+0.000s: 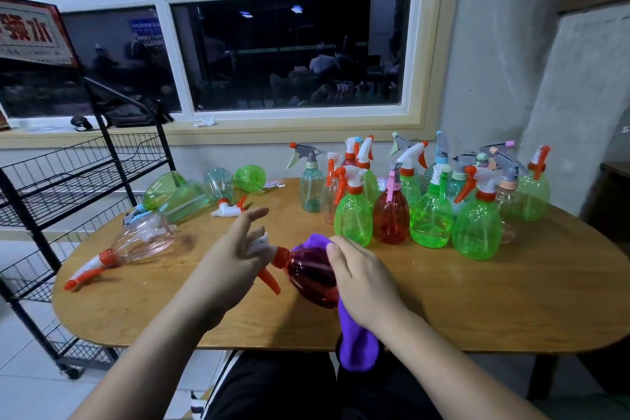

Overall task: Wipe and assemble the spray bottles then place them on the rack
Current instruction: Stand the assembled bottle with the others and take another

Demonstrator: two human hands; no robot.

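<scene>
Now the red bottle (312,271) lies sideways above the counter (477,300), sprayer end pointing left, base right. The left hand (235,249) grips that end, and the right hand (361,280) clutches the purple cloth (356,348) against it.

Wooden table (477,300); dark window (289,51) behind; black bag (129,116) on sill; red-lettered sign (30,32) left

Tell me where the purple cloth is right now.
In the head view, the purple cloth is centre-low, held by the right hand against the red spray bottle, its tail hanging over the near edge of the table.
</scene>
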